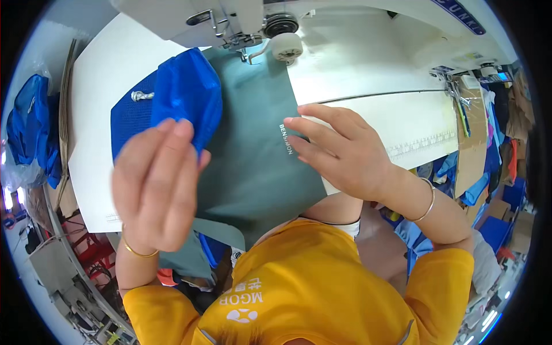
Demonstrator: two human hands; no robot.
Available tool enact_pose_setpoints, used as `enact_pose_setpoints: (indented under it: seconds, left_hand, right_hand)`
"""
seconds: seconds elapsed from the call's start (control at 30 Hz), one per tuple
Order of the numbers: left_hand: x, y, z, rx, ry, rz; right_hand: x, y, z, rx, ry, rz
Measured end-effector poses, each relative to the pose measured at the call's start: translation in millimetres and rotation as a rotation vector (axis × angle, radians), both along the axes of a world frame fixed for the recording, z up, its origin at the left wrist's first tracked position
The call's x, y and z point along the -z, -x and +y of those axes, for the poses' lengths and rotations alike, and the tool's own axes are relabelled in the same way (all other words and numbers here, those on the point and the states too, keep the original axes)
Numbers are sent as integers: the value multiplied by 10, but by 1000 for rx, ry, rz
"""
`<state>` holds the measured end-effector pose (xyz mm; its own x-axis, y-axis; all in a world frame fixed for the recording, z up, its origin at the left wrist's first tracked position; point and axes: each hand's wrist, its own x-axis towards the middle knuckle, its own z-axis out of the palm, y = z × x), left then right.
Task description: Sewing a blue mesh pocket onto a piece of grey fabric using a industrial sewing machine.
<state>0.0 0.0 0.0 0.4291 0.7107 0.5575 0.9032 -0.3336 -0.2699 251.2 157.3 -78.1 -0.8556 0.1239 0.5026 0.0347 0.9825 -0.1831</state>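
Note:
A grey-green fabric panel [247, 172] with small white lettering lies across the white sewing table and hangs over its near edge. Upon its left side is a shiny blue fabric piece [187, 86], partly mesh, with a knotted white cord [142, 96]. My left hand [158, 184] is closed, fingertips pinched together at the near end of the blue piece, where the cloth puckers; the thumb is mostly hidden. My right hand [348, 146] rests over the panel's right edge beside the lettering, fingers apart and holding nothing.
The sewing machine head [241, 26] overhangs the far side, its presser foot [248, 56] near the panel's far edge. A printed ruler [422, 145] runs along the table at right. Blue fabric in clear plastic [31, 129] hangs at far left; cardboard [470, 132] stands at right.

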Motion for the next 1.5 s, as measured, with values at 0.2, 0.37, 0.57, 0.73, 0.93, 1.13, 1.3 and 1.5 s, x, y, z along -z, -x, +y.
enact_pose_setpoints:
  seconds: [0.2, 0.37, 0.57, 0.73, 0.93, 1.13, 1.3, 1.5]
  left_hand:
    - [215, -97, 60, 161, -9, -19]
    - [231, -191, 39, 118, 43, -21]
    - [330, -132, -10, 124, 106, -71]
    - [328, -129, 37, 130, -19, -57]
    - [308, -127, 20, 79, -66, -34]
    - [313, -117, 19, 72, -85, -13]
    - [290, -165, -2, 59, -34, -24]
    - [249, -203, 24, 94, 4, 11]
  right_hand:
    - [-246, 279, -104, 37, 480, 104]
    - [-504, 608, -27, 162, 1776, -162]
    - [-480, 746, -9, 199, 1880, -195]
    - [-499, 820, -1, 258, 1908, -195]
    - [-466, 854, 18, 255, 1901, -147]
    - [-463, 835, 35, 242, 1915, -122]
    - [-457, 825, 60, 220, 1918, -110]
    - [-427, 842, 88, 247, 1883, -162]
